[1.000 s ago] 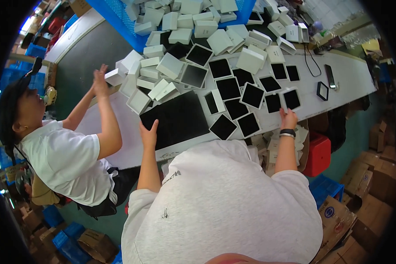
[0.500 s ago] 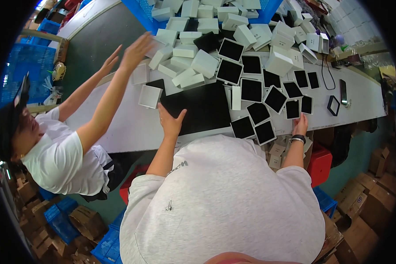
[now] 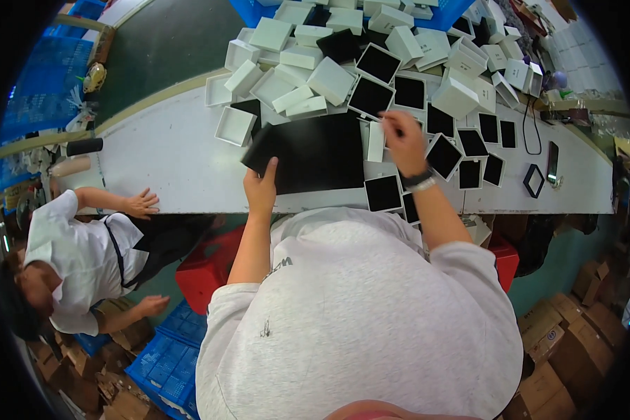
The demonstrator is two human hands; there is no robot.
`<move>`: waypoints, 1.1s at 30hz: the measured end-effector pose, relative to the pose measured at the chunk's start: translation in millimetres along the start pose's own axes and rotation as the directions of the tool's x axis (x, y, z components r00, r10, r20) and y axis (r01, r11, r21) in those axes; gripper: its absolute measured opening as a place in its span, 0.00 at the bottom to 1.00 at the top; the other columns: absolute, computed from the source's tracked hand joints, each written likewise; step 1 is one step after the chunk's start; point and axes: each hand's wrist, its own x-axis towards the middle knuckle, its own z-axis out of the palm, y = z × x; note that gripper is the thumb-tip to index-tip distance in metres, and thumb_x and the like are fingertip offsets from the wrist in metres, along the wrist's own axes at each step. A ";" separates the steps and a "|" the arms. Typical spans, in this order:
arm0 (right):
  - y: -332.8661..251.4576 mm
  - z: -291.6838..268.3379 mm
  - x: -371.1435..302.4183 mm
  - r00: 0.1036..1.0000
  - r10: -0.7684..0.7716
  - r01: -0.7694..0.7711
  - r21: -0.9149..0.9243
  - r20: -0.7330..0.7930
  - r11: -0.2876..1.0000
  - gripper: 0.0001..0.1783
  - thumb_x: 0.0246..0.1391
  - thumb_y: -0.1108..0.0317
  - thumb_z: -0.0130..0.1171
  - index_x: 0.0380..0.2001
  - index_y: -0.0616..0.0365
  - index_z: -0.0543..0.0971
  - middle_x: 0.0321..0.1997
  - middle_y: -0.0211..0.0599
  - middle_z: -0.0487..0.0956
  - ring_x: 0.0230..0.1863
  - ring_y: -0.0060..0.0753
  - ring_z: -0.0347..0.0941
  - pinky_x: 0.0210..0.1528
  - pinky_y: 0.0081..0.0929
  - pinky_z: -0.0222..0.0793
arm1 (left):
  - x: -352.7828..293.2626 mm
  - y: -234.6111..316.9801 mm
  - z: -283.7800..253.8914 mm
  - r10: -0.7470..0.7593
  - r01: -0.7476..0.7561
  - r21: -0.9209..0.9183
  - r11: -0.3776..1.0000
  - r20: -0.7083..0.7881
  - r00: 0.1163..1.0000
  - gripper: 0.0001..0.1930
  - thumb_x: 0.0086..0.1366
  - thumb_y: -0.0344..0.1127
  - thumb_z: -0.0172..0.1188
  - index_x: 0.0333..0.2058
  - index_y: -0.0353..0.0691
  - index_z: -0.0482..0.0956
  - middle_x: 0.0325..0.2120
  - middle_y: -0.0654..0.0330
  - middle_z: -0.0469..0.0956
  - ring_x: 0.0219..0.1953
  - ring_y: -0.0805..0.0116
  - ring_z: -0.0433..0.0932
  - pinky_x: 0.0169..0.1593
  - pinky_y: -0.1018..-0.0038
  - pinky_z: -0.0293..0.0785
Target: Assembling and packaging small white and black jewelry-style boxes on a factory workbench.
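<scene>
Head view: since the earlier frame, the right hand point(image 3: 404, 145) has moved from the black-lined trays at the right to the right end of the black sheet point(image 3: 322, 154). The left hand point(image 3: 260, 187), previously spread on the sheet, now grips its left end. The co-worker point(image 3: 94, 262) has withdrawn both arms from the boxes; one hand now rests at the table edge.

The left fingers hold the sheet, thumb on top, the others largely hidden beneath. The sheet extends rightward from them over the white table point(image 3: 168, 157), its left end raised and bent. An open white box point(image 3: 235, 126) stands just beyond these fingers.

The right fingers are bent and close together; whether they hold anything cannot be determined. Just beyond their tips lies a black-lined tray point(image 3: 371, 96); contact cannot be confirmed. A narrow white box point(image 3: 376, 142) lies just left of the right hand, and another black-lined tray point(image 3: 383, 193) lies nearer the body. Well to the right of these fingers is a black square frame point(image 3: 526, 180).
</scene>
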 end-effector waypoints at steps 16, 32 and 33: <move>-46.6 94.4 53.3 0.951 -0.309 0.302 -0.300 0.026 0.905 0.12 0.45 0.77 0.55 0.36 0.58 0.77 0.38 0.42 0.73 0.43 0.47 0.68 0.46 0.37 0.65 | -2.7 -20.6 -53.6 -0.546 0.589 0.047 0.806 0.444 0.711 0.19 0.58 0.46 0.63 0.40 0.35 0.76 0.27 0.63 0.77 0.27 0.76 0.72 0.31 0.78 0.67; -25.6 100.9 -48.4 0.972 0.073 -0.027 -0.202 0.222 0.979 0.15 0.46 0.72 0.59 0.40 0.59 0.73 0.40 0.42 0.71 0.44 0.45 0.68 0.48 0.36 0.65 | 13.7 -8.2 -62.4 -0.403 0.588 -0.305 0.749 0.493 0.771 0.18 0.59 0.39 0.62 0.44 0.35 0.73 0.32 0.61 0.78 0.29 0.73 0.75 0.33 0.78 0.70; -34.3 107.5 -55.1 0.985 -0.034 0.088 -0.324 0.166 0.942 0.17 0.45 0.72 0.59 0.42 0.58 0.73 0.43 0.43 0.71 0.48 0.46 0.66 0.51 0.38 0.63 | 12.9 -5.0 -62.6 -0.369 0.580 -0.374 0.724 0.500 0.784 0.17 0.59 0.38 0.62 0.44 0.36 0.73 0.33 0.61 0.78 0.29 0.73 0.75 0.33 0.78 0.70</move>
